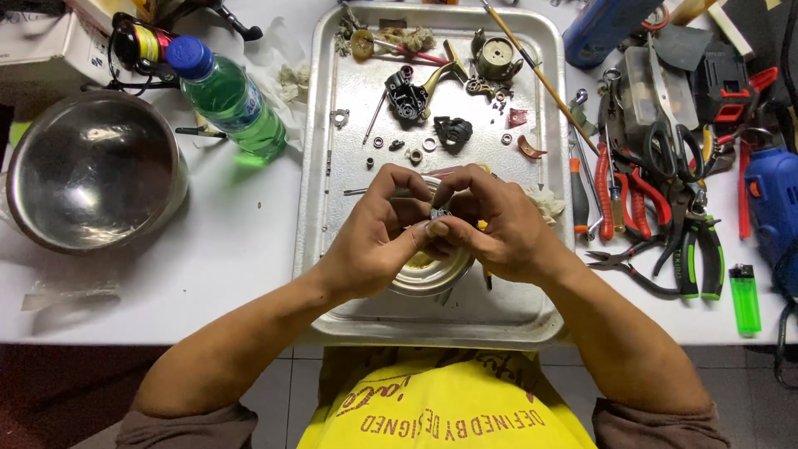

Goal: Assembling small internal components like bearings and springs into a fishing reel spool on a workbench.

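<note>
We pinch a small dark metal part point(440, 214) between our left hand point(374, 241) and right hand point(499, 229), fingertips closed on it, above a round tin point(432, 274) on the metal tray point(349, 241); it is too small and covered to tell its long axis. The white worktop point(233, 249) carries a steel bowl point(91, 170), green bottle point(229, 98) and pliers point(632, 199)

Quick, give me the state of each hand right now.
Left hand: closed, fingers pinching a small dark part over the metal tray.
Right hand: closed, pinching the same small dark part.
</note>
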